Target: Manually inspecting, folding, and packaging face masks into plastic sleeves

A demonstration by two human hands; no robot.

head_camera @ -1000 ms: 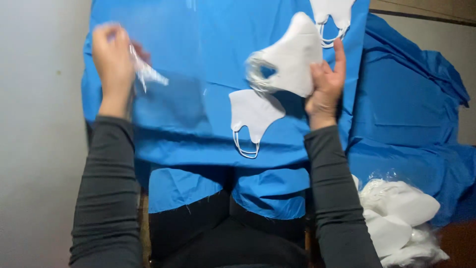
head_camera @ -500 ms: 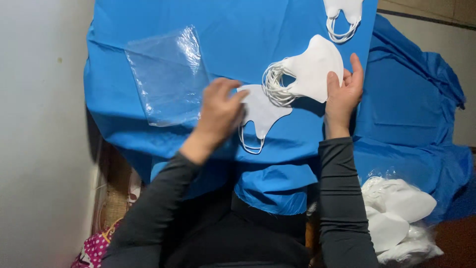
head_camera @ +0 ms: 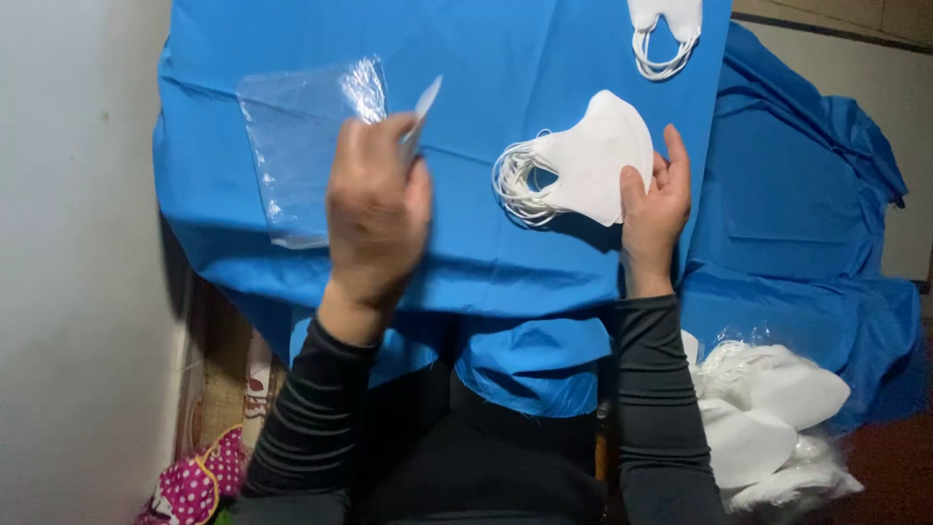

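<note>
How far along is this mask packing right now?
Nothing looks packed yet: the clear bag lies flat on the blue cloth. In hand: the right hand holds a mask stack; the left hand pinches one mask. Left: loose masks and one above.

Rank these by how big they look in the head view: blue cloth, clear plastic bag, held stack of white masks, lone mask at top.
1. blue cloth
2. clear plastic bag
3. stack of white masks
4. lone mask, partly cut off by the frame

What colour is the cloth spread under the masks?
Bright blue; the cloth shows best in the head view, under the white masks.
</note>
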